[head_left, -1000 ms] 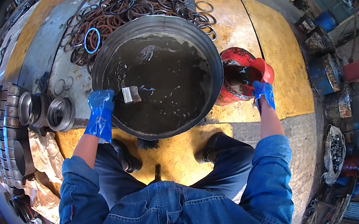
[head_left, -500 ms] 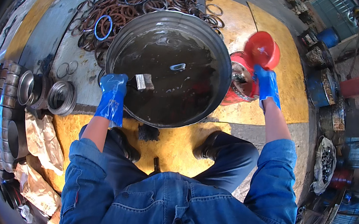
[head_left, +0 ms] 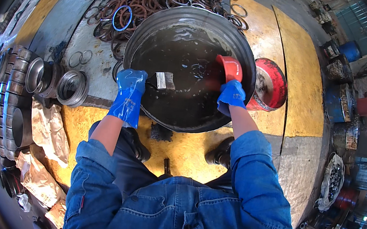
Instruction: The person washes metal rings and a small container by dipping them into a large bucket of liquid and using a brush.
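Observation:
In front of me stands a wide round metal basin with dark, oily liquid in it. My left hand, in a blue rubber glove, is closed at the basin's left rim on a paintbrush; its bristles point right over the liquid. Inside the basin's right side, my gloved right hand grips a red plastic scoop, tipped down toward the liquid. The scoop's lower part is blurred. A red bucket with dark residue inside stands just right of the basin.
A heap of rusty metal rings lies behind and left of the basin. Stacked metal rings and brown paper are on the left. Drums and a bag of small parts line the right side.
My right hand has brought the red scoop left from above the red bucket into the basin. The left hand keeps its hold on the paintbrush at the rim. The view has shifted slightly.

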The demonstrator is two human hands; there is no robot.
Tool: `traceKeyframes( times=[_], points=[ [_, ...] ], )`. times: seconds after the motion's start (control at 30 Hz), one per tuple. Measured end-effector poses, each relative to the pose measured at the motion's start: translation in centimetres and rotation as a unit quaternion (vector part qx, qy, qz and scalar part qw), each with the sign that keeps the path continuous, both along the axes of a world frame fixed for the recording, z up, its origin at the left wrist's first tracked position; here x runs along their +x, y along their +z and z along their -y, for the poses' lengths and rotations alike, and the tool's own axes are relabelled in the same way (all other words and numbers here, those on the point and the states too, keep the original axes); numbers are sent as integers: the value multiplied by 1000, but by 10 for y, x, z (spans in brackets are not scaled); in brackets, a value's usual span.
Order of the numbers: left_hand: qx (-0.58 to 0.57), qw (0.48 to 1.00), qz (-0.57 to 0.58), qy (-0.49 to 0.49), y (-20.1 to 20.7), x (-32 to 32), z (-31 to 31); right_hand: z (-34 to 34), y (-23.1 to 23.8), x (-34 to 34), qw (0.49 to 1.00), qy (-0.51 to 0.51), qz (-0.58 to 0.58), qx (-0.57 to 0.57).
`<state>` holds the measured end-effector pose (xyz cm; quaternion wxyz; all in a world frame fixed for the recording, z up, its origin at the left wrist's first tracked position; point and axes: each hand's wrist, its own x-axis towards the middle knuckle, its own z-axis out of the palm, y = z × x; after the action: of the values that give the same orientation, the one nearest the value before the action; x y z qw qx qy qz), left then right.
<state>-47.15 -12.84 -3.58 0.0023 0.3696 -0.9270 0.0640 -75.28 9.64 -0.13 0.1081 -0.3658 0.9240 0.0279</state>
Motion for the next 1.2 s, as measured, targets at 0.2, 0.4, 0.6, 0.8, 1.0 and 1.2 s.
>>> traceKeyframes(
  times=[0.2, 0.4, 0.6, 0.8, 1.0, 1.2],
  points=[
    [-25, 997, -67, -32, -3, -7, -6, 13, -100, 7, 939, -106, 207, -254],
    [-39, 997, -67, -25, -2, -1, -3, 28, -51, 53, 671, -232, 610, -352],
    [-24, 997, -77, -14, -2, 1, -3, 53, -66, 68, 556, -261, 714, -337],
    [-7, 999, 34, 23, -20, -3, 11, 49, -58, 26, 485, -219, 746, -400],
    [-2, 1000, 23, -1, -8, -13, 0, -3, 20, -50, 429, -203, 757, -450],
    [9, 999, 39, 7, -5, -10, 2, -78, 72, -114, 462, -263, 692, -488]
  ],
)
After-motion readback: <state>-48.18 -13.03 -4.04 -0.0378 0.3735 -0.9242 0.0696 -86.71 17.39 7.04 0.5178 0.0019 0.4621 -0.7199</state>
